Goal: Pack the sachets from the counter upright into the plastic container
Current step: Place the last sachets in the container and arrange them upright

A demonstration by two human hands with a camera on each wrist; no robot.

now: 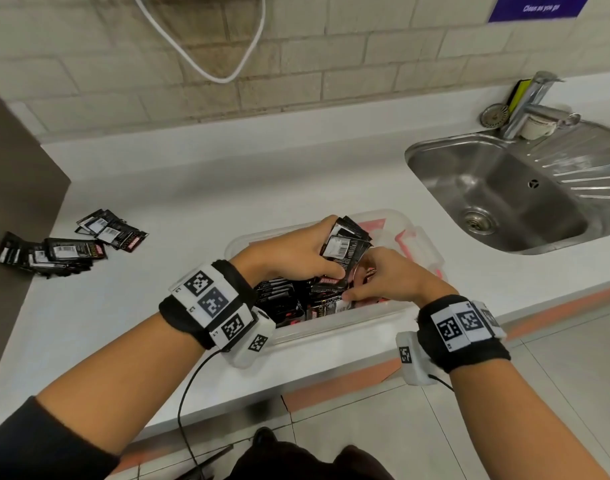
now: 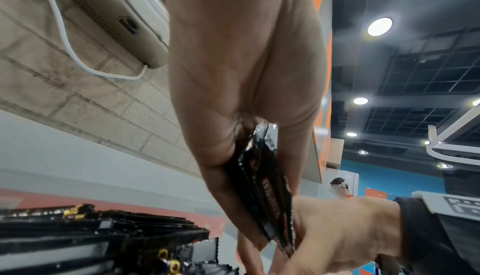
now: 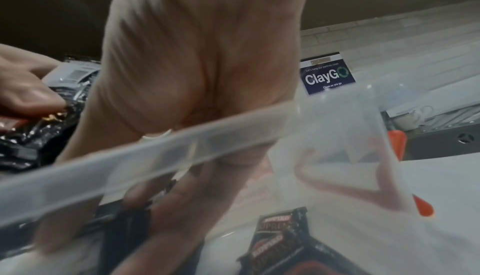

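A clear plastic container (image 1: 334, 336) with red clips stands near the counter's front edge, and black sachets (image 1: 283, 299) stand upright in its left part. Over it my left hand (image 1: 319, 252) grips a bunch of black sachets (image 1: 347, 242); the left wrist view shows that bunch (image 2: 262, 189) between thumb and fingers. My right hand (image 1: 373, 277) reaches into the container beside the bunch, its fingers curled on a sachet (image 1: 331, 304). In the right wrist view those fingers (image 3: 166, 195) show through the container wall (image 3: 161, 154). More sachets (image 1: 71, 249) lie loose on the counter at the far left.
A steel sink (image 1: 504, 192) with a tap (image 1: 528, 105) is set into the counter at the right. A dark panel (image 1: 16, 188) bounds the counter on the left. A white cable (image 1: 206, 46) hangs on the tiled wall.
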